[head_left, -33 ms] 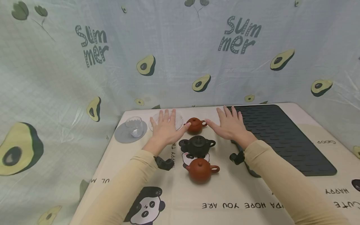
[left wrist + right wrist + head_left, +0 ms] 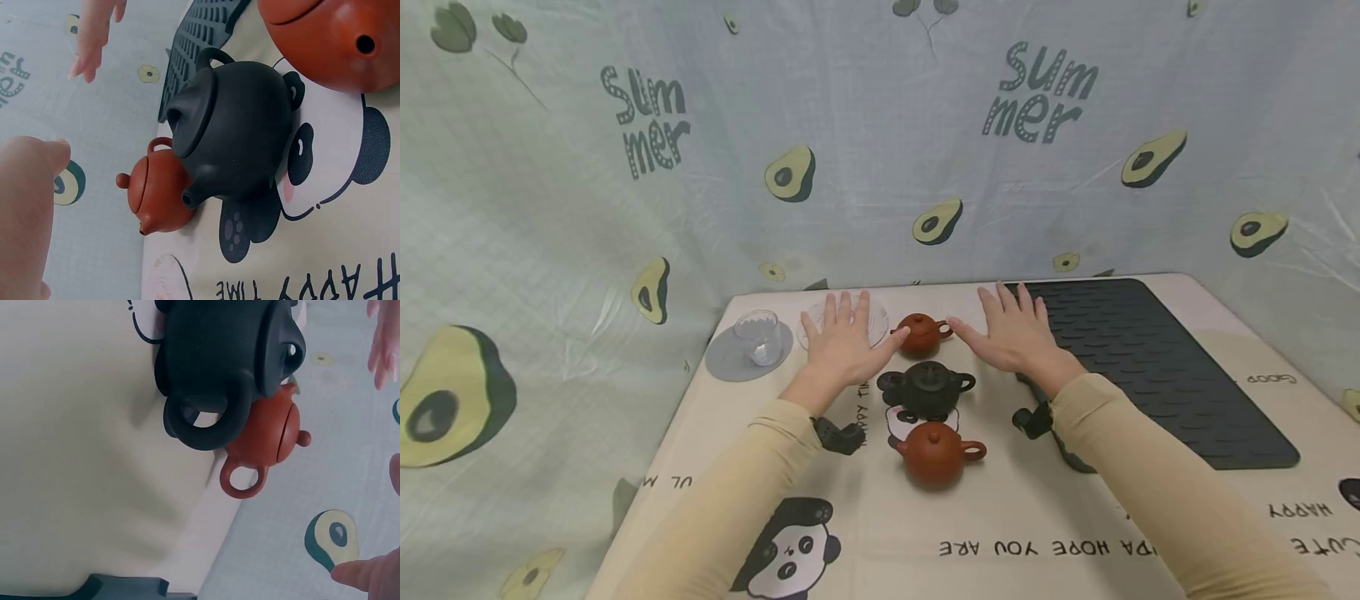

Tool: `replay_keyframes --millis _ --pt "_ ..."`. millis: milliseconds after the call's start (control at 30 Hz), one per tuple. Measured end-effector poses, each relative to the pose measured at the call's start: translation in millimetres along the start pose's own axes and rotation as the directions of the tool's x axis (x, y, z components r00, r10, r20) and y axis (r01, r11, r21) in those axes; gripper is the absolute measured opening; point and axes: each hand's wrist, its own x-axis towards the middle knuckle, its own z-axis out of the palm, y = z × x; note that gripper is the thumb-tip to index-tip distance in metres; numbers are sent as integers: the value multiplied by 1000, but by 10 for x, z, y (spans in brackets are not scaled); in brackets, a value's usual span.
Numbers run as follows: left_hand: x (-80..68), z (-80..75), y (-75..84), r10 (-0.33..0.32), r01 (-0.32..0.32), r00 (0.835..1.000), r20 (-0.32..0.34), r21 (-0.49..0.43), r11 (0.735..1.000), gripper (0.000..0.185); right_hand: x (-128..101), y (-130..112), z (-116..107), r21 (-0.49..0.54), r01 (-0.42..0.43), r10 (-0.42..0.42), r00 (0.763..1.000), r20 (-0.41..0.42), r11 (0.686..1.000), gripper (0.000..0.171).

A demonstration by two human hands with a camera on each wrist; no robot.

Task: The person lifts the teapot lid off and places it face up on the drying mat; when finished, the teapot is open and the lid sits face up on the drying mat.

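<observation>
Three teapots stand in a row down the table's middle: a small red-brown teapot (image 2: 922, 332) farthest, a black teapot (image 2: 927, 387) in the middle, and a larger red-brown teapot (image 2: 935, 454) nearest me. My left hand (image 2: 844, 337) lies flat with straight fingers, left of the small teapot, its thumb pointing at the spout. My right hand (image 2: 1017, 332) lies flat on the other side, thumb toward the handle. The left wrist view shows a gap between my thumb (image 2: 28, 187) and the small teapot (image 2: 156, 194). Neither hand holds anything.
A glass cup (image 2: 757, 337) stands on a grey coaster (image 2: 730, 360) at the far left. A clear glass plate (image 2: 876, 327) lies partly under my left hand. A dark ribbed mat (image 2: 1150, 367) covers the right side. An avocado-print cloth hangs behind the table.
</observation>
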Motion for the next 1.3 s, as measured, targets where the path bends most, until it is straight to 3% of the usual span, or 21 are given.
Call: replay_keyframes --millis 500,933,1100,1300 --pt "-46 22 -7 22 -21 1000 5 -11 1000 103 -36 39 69 -8 3 -3 1000 3 1000 95" --pt "-191 5 -61 30 -32 999 -39 -51 998 104 -128 -55 63 22 80 -79 997 -17 997 91" --pt "-331 66 -78 46 -51 996 -70 -70 996 102 -252 -121 146 90 168 -164 985 -47 982 84" --pt "-691 277 -74 135 -164 975 -177 -163 973 92 -503 -203 243 192 286 -270 957 -106 939 73"
